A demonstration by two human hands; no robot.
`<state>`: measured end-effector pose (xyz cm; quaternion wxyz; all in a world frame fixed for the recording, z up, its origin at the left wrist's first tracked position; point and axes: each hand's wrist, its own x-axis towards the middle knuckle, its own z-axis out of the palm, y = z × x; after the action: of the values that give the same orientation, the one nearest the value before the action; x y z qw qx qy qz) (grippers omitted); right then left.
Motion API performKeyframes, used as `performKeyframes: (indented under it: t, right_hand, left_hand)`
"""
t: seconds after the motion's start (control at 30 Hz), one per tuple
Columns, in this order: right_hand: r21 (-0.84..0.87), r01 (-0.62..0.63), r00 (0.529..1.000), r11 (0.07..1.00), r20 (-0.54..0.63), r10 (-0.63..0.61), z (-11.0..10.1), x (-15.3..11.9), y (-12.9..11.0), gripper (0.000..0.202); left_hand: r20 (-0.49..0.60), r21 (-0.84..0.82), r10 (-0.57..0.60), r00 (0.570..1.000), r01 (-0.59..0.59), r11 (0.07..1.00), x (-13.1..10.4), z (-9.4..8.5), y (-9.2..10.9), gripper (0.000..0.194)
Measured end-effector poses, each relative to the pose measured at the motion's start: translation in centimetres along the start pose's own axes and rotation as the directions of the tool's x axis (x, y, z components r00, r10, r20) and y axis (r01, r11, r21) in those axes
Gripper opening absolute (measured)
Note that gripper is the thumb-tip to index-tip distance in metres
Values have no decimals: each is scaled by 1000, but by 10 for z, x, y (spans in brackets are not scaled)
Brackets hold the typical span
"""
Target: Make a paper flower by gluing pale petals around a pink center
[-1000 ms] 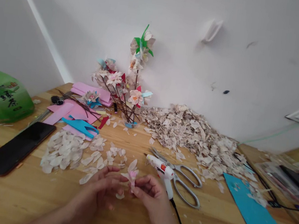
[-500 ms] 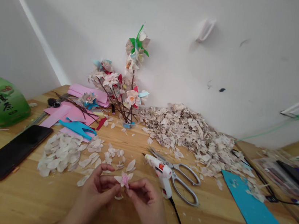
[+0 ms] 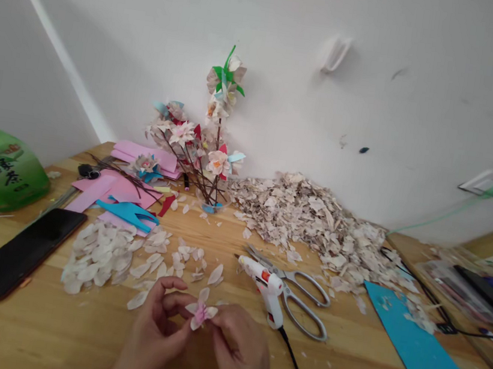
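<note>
Left hand (image 3: 159, 324) and right hand (image 3: 241, 344) pinch small flower (image 3: 200, 314) edgewise, lower centre, likely so its petals (image 3: 204, 296) stay uncrushed.

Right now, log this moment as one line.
left hand: fingers at small pink-centred flower | right hand: fingers pinching its right side | near: glue gun by scissors | rest: black phone, blue sheet

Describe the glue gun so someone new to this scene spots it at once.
On the wooden table, find the big heap of pale scraps against the wall. In front of it lie grey-handled scissors. The glue gun is immediately left of them: white, with orange-red patches and a black cord.
</note>
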<state>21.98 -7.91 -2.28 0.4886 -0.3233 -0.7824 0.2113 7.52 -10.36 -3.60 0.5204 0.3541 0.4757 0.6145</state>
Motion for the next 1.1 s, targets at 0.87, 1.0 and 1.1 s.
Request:
performKeyframes:
  t: [0.87, 1.0, 1.1]
  right_hand:
    - [627, -668, 686, 400, 311, 658, 10, -5, 0, 45]
    - [546, -638, 747, 543, 267, 609, 5, -10, 1, 35]
    - [452, -584, 808, 675, 236, 541, 1, -15, 5, 30]
  left_hand:
    - [54, -82, -64, 996, 68, 994, 3, -3, -6, 54]
    - [44, -4, 64, 997, -64, 998, -4, -5, -4, 55]
    - [89, 62, 220, 971, -226, 972, -8, -8, -3, 51]
